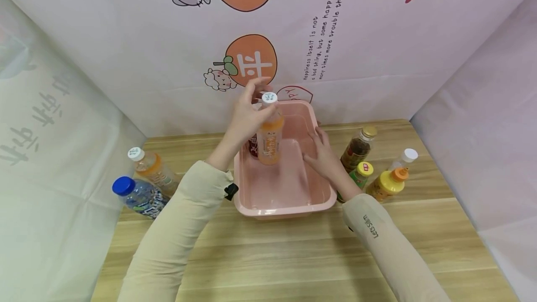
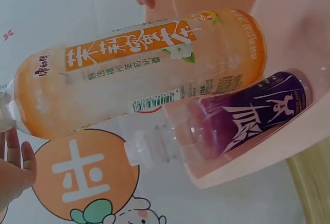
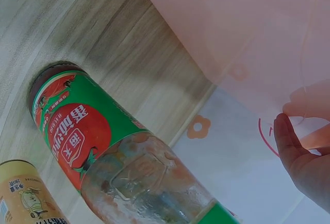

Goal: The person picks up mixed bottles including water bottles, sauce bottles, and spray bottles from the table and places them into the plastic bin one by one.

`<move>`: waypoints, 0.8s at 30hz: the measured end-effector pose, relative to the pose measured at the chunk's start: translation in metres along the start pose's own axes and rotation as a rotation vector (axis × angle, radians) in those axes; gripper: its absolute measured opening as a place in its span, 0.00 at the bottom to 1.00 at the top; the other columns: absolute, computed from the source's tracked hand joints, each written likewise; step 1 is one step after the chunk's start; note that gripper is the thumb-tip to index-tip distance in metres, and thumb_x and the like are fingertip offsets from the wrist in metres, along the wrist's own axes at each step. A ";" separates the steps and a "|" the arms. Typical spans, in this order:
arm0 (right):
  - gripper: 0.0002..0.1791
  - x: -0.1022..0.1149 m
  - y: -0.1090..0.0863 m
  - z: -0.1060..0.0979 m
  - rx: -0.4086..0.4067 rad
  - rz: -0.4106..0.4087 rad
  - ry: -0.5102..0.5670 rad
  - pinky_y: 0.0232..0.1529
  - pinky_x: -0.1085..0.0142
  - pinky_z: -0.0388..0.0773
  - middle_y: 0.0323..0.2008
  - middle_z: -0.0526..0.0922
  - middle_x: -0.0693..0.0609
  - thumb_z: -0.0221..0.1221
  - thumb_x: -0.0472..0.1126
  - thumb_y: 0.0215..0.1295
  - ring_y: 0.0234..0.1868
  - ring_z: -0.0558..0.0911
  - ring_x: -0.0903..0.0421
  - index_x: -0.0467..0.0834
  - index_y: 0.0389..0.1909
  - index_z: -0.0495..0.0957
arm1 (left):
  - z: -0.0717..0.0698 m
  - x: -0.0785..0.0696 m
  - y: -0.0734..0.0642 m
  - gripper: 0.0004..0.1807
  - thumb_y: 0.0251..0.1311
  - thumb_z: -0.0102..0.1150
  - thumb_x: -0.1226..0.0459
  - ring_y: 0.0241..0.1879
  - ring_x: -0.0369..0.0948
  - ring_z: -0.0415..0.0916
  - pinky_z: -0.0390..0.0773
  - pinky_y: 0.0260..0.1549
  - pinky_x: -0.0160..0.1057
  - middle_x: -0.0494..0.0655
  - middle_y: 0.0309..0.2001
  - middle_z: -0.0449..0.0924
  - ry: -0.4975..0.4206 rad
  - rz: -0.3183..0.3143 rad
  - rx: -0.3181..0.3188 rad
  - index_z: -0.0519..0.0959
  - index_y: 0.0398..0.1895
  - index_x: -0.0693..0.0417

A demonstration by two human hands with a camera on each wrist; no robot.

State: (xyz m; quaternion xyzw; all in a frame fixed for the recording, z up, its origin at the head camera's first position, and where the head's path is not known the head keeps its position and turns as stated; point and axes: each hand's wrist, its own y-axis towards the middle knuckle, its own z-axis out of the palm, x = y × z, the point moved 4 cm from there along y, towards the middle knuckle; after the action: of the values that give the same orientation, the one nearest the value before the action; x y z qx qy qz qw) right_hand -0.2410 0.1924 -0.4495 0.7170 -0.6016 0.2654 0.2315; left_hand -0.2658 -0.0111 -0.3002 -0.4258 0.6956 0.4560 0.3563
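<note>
My left hand (image 1: 250, 111) grips a clear drink bottle (image 1: 269, 141) with an orange label near its white cap. The bottle is upright, its lower part inside the pink plastic basin (image 1: 277, 211). Next to it in the basin stands a purple-labelled bottle (image 2: 258, 113), mostly hidden behind the first one in the head view. At the basin's right side, my right hand (image 1: 325, 155) holds the rim, the thumb on the inner side. In the right wrist view its fingers (image 3: 289, 139) show by the basin wall.
Left of the basin stand another orange-labelled bottle (image 1: 157, 171) and a blue-capped bottle (image 1: 142, 197). To the right are a brown bottle (image 1: 356, 150), a green-labelled tomato ketchup bottle (image 3: 82, 126), a yellow squeeze bottle (image 1: 386, 185) and a white-capped bottle (image 1: 404, 157). A printed curtain (image 1: 361, 101) hangs behind.
</note>
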 end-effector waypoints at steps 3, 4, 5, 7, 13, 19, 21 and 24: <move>0.38 0.000 0.000 0.000 -0.001 -0.007 -0.005 0.59 0.41 0.71 0.75 0.41 0.37 0.56 0.41 0.64 0.65 0.65 0.32 0.36 0.72 0.52 | 0.006 0.005 0.000 0.30 0.56 0.62 0.70 0.50 0.45 0.73 0.73 0.57 0.43 0.55 0.53 0.77 0.016 -0.020 0.013 0.67 0.63 0.55; 0.38 0.000 0.000 0.000 -0.002 -0.008 -0.007 0.59 0.41 0.72 0.75 0.41 0.37 0.56 0.41 0.64 0.65 0.66 0.31 0.36 0.72 0.53 | 0.008 0.006 0.001 0.30 0.56 0.62 0.70 0.51 0.45 0.73 0.73 0.58 0.44 0.56 0.53 0.77 0.022 -0.024 0.016 0.67 0.63 0.56; 0.38 0.000 0.000 0.000 -0.002 -0.006 -0.005 0.58 0.41 0.72 0.75 0.41 0.38 0.56 0.42 0.64 0.65 0.67 0.32 0.37 0.72 0.53 | 0.009 0.007 0.002 0.30 0.56 0.62 0.69 0.51 0.46 0.73 0.73 0.58 0.44 0.56 0.53 0.77 0.027 -0.029 0.021 0.67 0.63 0.56; 0.38 0.001 0.000 0.000 0.000 -0.005 -0.009 0.56 0.41 0.73 0.75 0.41 0.38 0.56 0.42 0.64 0.64 0.67 0.32 0.37 0.72 0.53 | 0.013 0.010 0.004 0.30 0.56 0.62 0.69 0.52 0.45 0.74 0.75 0.57 0.43 0.54 0.54 0.77 0.038 -0.047 0.028 0.67 0.63 0.56; 0.38 0.001 -0.001 -0.001 0.005 0.005 -0.015 0.58 0.41 0.72 0.75 0.40 0.38 0.55 0.44 0.65 0.65 0.66 0.32 0.36 0.72 0.52 | 0.023 0.015 0.011 0.30 0.57 0.61 0.70 0.54 0.47 0.74 0.77 0.55 0.40 0.54 0.56 0.75 0.075 -0.079 0.057 0.66 0.64 0.56; 0.38 0.000 -0.001 -0.001 0.010 0.016 -0.023 0.59 0.41 0.71 0.75 0.40 0.39 0.55 0.44 0.65 0.66 0.64 0.33 0.36 0.72 0.52 | 0.030 0.021 0.016 0.30 0.57 0.61 0.70 0.54 0.46 0.74 0.77 0.54 0.40 0.53 0.57 0.74 0.149 -0.090 0.080 0.66 0.65 0.56; 0.38 0.001 0.000 -0.001 0.010 0.016 -0.026 0.60 0.41 0.71 0.75 0.40 0.39 0.55 0.44 0.66 0.67 0.64 0.33 0.36 0.72 0.51 | 0.033 0.024 0.017 0.30 0.56 0.61 0.70 0.54 0.46 0.74 0.77 0.54 0.40 0.54 0.58 0.74 0.183 -0.081 0.086 0.67 0.64 0.57; 0.38 0.001 0.000 -0.001 0.010 0.015 -0.026 0.60 0.41 0.71 0.75 0.40 0.39 0.55 0.44 0.66 0.67 0.64 0.33 0.36 0.72 0.51 | 0.037 0.029 0.018 0.30 0.56 0.62 0.69 0.56 0.46 0.72 0.76 0.55 0.40 0.55 0.58 0.72 0.243 -0.073 0.094 0.67 0.64 0.58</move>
State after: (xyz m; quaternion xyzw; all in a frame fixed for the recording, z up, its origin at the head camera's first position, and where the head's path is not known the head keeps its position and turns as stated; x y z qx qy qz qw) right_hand -0.2407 0.1920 -0.4482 0.7168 -0.6088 0.2606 0.2181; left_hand -0.2895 0.0203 -0.3317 -0.4858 0.7382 0.3545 0.3055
